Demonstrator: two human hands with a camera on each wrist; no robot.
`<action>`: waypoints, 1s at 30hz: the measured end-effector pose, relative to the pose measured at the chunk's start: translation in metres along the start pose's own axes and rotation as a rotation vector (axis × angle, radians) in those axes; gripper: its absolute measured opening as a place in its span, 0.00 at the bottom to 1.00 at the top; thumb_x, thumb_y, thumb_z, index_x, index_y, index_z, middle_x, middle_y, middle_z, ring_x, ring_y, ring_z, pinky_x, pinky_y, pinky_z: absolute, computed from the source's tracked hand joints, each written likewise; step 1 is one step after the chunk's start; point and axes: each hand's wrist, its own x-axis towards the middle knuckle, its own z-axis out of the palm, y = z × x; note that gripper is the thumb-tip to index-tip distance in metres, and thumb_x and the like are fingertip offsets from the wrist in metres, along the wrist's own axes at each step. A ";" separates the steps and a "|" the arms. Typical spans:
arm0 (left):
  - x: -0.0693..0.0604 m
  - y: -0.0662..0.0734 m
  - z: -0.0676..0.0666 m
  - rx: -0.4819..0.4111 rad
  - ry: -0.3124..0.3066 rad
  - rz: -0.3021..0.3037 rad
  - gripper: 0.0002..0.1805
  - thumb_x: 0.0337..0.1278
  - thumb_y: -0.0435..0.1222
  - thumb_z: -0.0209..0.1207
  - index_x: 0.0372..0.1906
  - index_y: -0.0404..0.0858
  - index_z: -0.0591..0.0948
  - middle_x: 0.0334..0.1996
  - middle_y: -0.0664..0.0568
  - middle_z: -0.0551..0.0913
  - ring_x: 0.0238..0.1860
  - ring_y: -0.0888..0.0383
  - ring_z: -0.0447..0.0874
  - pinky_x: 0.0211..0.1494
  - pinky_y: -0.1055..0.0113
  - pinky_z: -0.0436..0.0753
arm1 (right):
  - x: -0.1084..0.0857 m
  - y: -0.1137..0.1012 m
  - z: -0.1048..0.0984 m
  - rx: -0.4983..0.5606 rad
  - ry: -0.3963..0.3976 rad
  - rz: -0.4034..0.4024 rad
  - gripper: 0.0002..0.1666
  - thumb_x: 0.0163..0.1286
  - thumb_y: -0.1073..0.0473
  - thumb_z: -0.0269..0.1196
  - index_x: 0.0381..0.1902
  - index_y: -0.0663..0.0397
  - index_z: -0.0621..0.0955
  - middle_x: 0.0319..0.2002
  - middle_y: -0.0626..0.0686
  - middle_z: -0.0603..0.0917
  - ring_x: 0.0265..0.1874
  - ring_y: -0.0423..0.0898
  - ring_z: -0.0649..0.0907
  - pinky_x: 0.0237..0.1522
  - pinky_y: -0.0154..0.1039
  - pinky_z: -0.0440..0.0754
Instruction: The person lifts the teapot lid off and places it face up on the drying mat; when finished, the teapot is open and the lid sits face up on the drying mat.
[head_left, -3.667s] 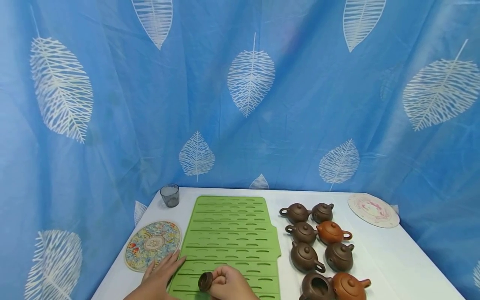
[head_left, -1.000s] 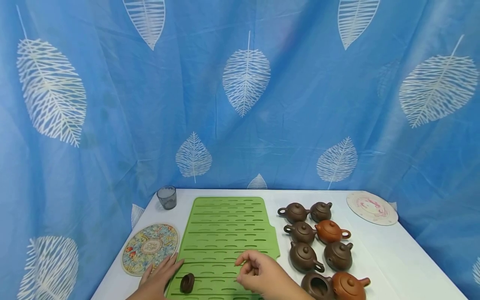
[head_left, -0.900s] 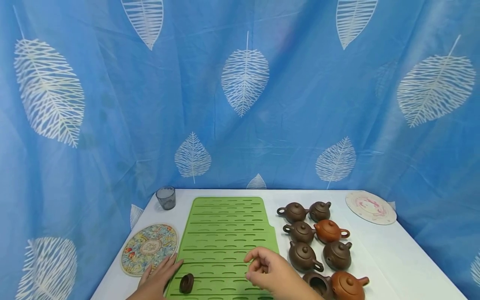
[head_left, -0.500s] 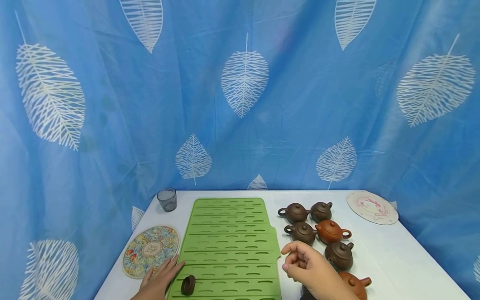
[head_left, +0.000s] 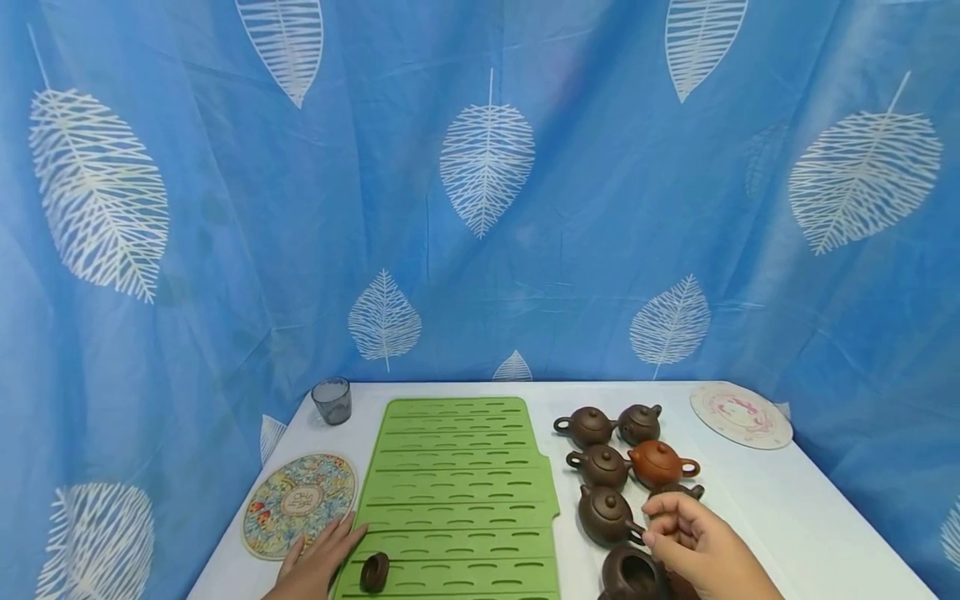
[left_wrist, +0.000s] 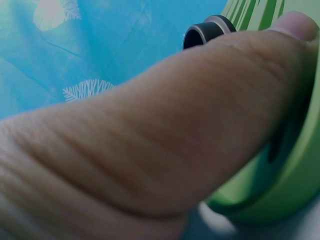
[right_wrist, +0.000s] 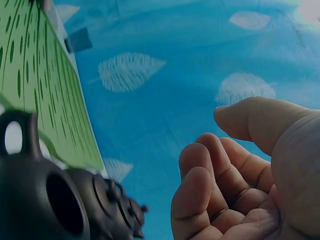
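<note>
Dark brown round clay lid [head_left: 374, 573], tipped on its side on the green mat, near that mat's left edge toward its near end; hollow underside showing.

Left to right across the white table [head_left: 780, 500]: smoky clear glass tumbler [head_left: 332, 402] upright at the far left corner. Nearer, along the left edge, a flat round disc with a multicoloured floral pattern [head_left: 302, 502].

Left hand [head_left: 318, 560] released, fingers extended; fingertips at the left edge of the long green ribbed, slotted mat [head_left: 457, 483], lid just beside. Left-wrist view has the thumb across the mat's raised rim. Fingers overlap the disc's near edge in the head view; contact there, cannot tell.

Mat runs from close to the table's far edge down out of frame. Off its right edge, clay teapots in two columns. Left column, far to near: three dark brown lidded pots [head_left: 606, 515], then a dark brown pot with its round mouth showing [head_left: 615, 575]. Right column: dark brown pot [head_left: 639, 423], orange-brown pot [head_left: 660, 463], two more partly behind the right hand [head_left: 693, 542].

Right hand released, above the near pots: fingers loosely curled, thumb apart. Tips close to a teapot handle; touching or not, cannot tell.

Far right corner: flat pale disc with pink design [head_left: 741, 415].
</note>
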 end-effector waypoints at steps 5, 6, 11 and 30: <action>0.000 0.001 -0.001 0.006 0.010 -0.001 0.57 0.55 0.62 0.72 0.80 0.33 0.64 0.80 0.27 0.56 0.77 0.20 0.51 0.73 0.07 0.43 | -0.006 0.011 -0.015 -0.084 0.055 0.033 0.29 0.77 0.58 0.65 0.65 0.73 0.70 0.43 0.58 0.83 0.39 0.46 0.85 0.34 0.39 0.92; -0.001 0.003 -0.001 0.006 0.010 -0.001 0.57 0.56 0.62 0.72 0.80 0.33 0.64 0.80 0.27 0.56 0.77 0.20 0.51 0.73 0.07 0.42 | -0.007 0.013 -0.018 -0.102 0.067 0.037 0.29 0.77 0.58 0.65 0.65 0.72 0.70 0.42 0.57 0.83 0.37 0.45 0.84 0.32 0.39 0.91; -0.005 0.011 -0.002 0.003 0.013 0.004 0.56 0.58 0.62 0.70 0.79 0.29 0.64 0.79 0.25 0.57 0.76 0.19 0.51 0.72 0.06 0.41 | -0.013 0.027 -0.031 -0.155 0.095 0.066 0.28 0.78 0.59 0.63 0.65 0.73 0.70 0.39 0.55 0.83 0.32 0.45 0.83 0.27 0.38 0.87; -0.005 0.009 0.001 0.023 0.028 0.005 0.56 0.58 0.63 0.70 0.78 0.30 0.65 0.79 0.26 0.57 0.75 0.18 0.53 0.72 0.06 0.44 | -0.004 0.075 -0.041 -0.286 0.067 0.119 0.19 0.73 0.59 0.66 0.53 0.70 0.79 0.30 0.48 0.79 0.24 0.40 0.78 0.19 0.31 0.81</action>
